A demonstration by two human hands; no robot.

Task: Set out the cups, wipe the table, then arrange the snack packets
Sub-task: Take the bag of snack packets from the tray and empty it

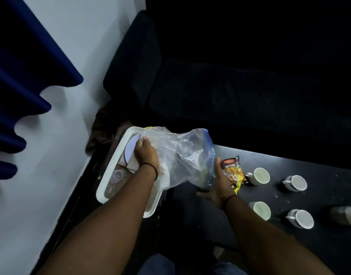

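A clear plastic bag (180,157) with a blue strip along one edge is held up between both hands, partly over the white tray (119,155) and partly over the near left corner of the dark table (319,165). All positions below are given relative to the bag.

The left hand (145,153) is seen at the bag's left end, above the tray; its fingers are curled into the crumpled plastic there and the film is gripped. A thin black band is worn on that wrist. The right hand (218,185) is placed at the bag's lower right edge, thumb up along the blue strip and fingers wrapped beneath, so that edge is clamped. A similar band is worn on this wrist. The hands are held apart, one at each end of the bag.

Directly beside the bag's right edge, a snack packet (233,171) printed "MIXTURE" lies flat on the table, partly covered by the right hand. Whether the hand touches the packet cannot be told.

Farther right of the bag, four white cups (261,175) are set out upright on the table in two rows of two, their handles to the left.

Under the bag's left end, a round pale plate (131,147) and a clear lid are seen in the tray. Behind the bag a dark sofa (230,92) is noted; to its left, a white wall (57,135).
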